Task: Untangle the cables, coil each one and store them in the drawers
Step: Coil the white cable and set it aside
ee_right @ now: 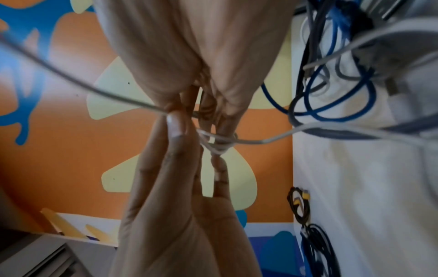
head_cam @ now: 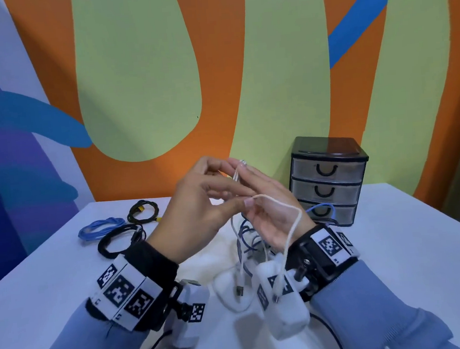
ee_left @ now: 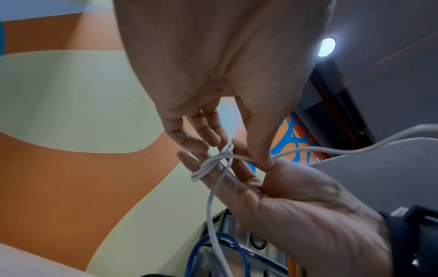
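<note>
Left hand (head_cam: 198, 204): raised over the worktop (head_cam: 395, 257), thumb and fingertips pinching the white cable (head_cam: 291, 233) at a small knot (ee_left: 219, 159).
Right hand (head_cam: 267, 212): palm up, fingers nearly straight, knot lying across them; the thumb presses one strand against the fingers in the left wrist view.
White cable: one strand arcs off the right hand and drops past the right wrist; another hangs down into the tangle (head_cam: 249, 241) below both hands.
Tangle: blue, grey and white leads looped together on the worktop, with a USB plug (head_cam: 239, 292) showing at the near side.
Done so far: three coils lie at the left, well apart from the hands: blue coil (head_cam: 101, 228), black coil (head_cam: 118, 239), black-and-yellow coil (head_cam: 143, 211).
Drawers (head_cam: 329, 180): three-tier unit at the back right, all tiers looking pushed in; a blue cable (head_cam: 319, 208) loops in front of the lowest one.
Step in hand: untangling, I'd say, working the white cable's knot loose before any coiling.
Next move calls for: slackening the knot and feeding the free end back through, not pulling hard, which would likely tighten it.
Hard to tell: how the knot's strands cross, blurred in both wrist views; where the white cable's far end lies in the tangle; what the drawers hold.
</note>
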`<state>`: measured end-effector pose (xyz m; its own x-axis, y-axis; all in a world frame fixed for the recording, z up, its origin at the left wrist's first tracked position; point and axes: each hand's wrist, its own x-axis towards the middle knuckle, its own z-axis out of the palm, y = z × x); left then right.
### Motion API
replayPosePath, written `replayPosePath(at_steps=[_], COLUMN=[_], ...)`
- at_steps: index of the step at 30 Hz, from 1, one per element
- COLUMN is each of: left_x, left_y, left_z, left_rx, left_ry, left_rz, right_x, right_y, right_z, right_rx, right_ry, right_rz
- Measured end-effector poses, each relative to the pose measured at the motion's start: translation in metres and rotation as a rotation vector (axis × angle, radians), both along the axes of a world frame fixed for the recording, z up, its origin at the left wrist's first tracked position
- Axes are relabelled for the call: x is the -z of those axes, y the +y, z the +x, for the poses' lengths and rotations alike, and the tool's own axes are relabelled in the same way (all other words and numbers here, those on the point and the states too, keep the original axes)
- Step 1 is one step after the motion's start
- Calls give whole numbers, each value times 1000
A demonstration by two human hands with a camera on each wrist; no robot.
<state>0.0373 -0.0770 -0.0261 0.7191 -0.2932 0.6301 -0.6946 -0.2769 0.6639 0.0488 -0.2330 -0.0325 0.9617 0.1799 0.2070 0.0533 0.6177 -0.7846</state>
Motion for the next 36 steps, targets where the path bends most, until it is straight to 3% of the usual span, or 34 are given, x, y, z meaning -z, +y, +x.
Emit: replayPosePath(at_steps=[5,14,18,25,28,31,36], left_x=[-2,-4,-4,-5,-14,-16,-17], left_y=[-2,-6,-9,2,6,8,10], left_z=[1,-5,-5,6,4,5,6], left_rx=[-96,-355,-372,50,190,275,353], left_ry=[8,-113,-101,348,513,564,499], left_rz=[-133,-14,-5,-371,-614,-781,-908], right_x=[3,-1,-3,-1,-5,-7,-8], right_y=[7,12,15,8,5,5,-2], right_z=[0,-10,-12,-7,-8,-8,0], right_rx=[-47,-145,-155,-165,-183,-187,-133], right_ry=[-19,-22,-53,-61,-61,-54,-25], right_rz=[-17,67,59,73,117,142,191])
